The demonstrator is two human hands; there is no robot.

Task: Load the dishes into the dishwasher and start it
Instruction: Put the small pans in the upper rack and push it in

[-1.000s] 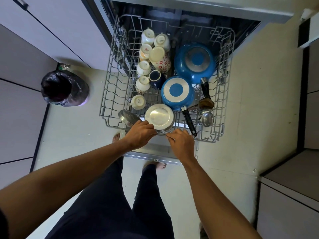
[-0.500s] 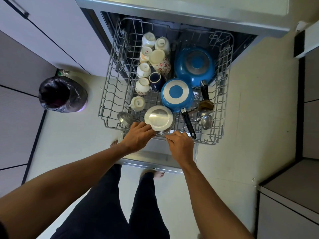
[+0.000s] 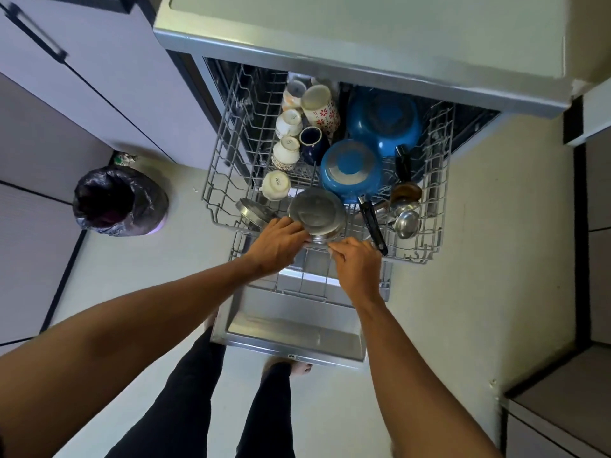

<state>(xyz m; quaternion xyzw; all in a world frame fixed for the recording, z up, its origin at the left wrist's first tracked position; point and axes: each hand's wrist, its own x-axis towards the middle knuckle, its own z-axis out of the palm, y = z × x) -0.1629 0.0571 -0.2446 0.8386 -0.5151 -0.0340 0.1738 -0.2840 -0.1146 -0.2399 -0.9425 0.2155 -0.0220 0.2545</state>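
Grey wire dish rack (image 3: 438, 180), full, half out of grey dishwasher (image 3: 330, 38). Right hand (image 3: 358, 262) hooks front wire; left hand (image 3: 276, 246) curls at round steel bowl (image 3: 315, 211), grip unclear. We reckon: loading done, push rack home.

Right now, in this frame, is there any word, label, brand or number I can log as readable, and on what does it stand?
Nothing here reads clearly.
Stamp on the base of the front white cup: too blurred to read.
Stamp on the base of the middle white cup: too blurred to read.
Small dark mark on the near edge of the dishwasher door: too small to read.
Floral mug: red flower pattern only, no lettering.
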